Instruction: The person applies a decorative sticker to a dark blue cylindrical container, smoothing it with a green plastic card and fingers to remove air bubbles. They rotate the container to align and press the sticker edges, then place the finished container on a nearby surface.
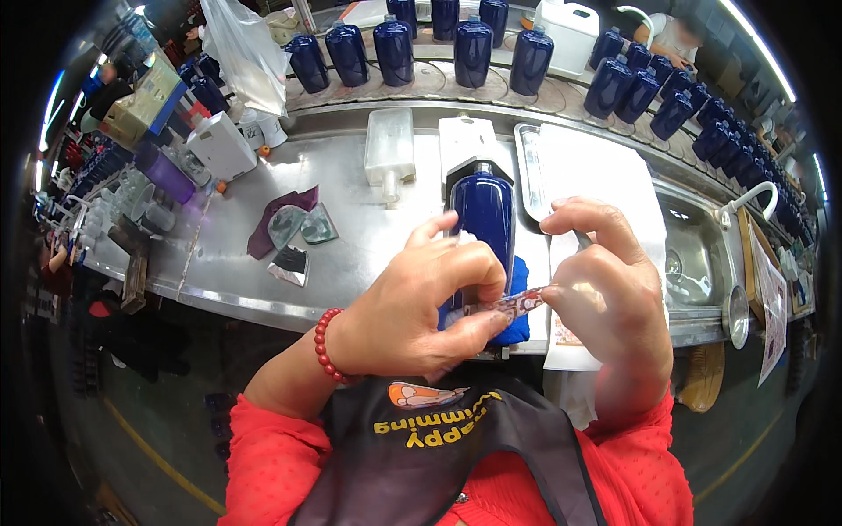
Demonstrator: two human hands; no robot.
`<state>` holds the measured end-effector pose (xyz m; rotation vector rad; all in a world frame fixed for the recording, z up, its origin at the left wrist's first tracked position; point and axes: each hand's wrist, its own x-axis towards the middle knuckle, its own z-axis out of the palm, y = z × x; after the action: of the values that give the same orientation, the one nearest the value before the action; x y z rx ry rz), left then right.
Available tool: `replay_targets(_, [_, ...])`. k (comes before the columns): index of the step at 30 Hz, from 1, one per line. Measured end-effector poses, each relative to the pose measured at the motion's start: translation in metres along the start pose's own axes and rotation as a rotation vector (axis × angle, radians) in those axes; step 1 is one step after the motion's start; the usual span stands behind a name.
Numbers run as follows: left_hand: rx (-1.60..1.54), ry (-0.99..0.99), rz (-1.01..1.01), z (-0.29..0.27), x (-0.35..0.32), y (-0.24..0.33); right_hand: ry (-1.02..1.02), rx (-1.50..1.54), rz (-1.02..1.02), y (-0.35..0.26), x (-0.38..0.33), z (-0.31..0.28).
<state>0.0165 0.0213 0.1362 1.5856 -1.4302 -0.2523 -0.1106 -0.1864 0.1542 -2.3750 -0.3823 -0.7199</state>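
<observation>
A small printed strip, patterned in red and white like a decal, stretches between my hands. My left hand, with a red bead bracelet at the wrist, pinches one end between thumb and fingers. The fingers of my right hand are curled at the other end; something grey shows between them, too small to name. Under the hands a glossy dark blue bottle lies on its side, neck pointing away, in a white holder. My left hand covers its near part. A blue cloth sticks out beside the bottle.
White paper and a metal tray lie right of the bottle, before a sink. To the left are a clear bottle and dark cloth pieces. Several blue bottles stand on the conveyor behind.
</observation>
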Motion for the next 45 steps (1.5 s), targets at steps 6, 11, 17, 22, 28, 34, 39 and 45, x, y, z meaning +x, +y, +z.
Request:
replay_targets(6, [-0.185,-0.274,-0.078,-0.007,0.001,-0.013,0.015,0.007,-0.017,0.004,-0.002,-0.003])
replay_targets(11, [-0.231,-0.289,0.031,-0.013,-0.002,-0.015,0.009,0.08,0.024,-0.005,-0.006,-0.012])
replay_targets(17, [-0.198,-0.17,-0.122,-0.023,-0.017,-0.027,0.018,0.235,0.112,0.014,-0.007,-0.008])
replay_targets(22, [-0.359,0.077,-0.486,-0.003,-0.008,-0.09,0.024,0.037,0.199,0.077,0.0,0.04])
replay_targets(28, [-0.472,0.252,-0.455,0.01,-0.001,-0.139,0.058,0.15,0.324,0.121,0.001,0.071])
replay_targets(34, [-0.558,0.27,-0.407,0.01,0.01,-0.152,0.092,0.298,0.455,0.127,0.006,0.074])
replay_targets(39, [-0.563,0.337,-0.373,0.013,0.015,-0.158,0.126,0.335,0.429,0.133,0.006,0.073])
replay_targets(45, [-0.444,0.365,-0.365,0.02,0.024,-0.169,0.087,0.315,0.546,0.143,0.009,0.079])
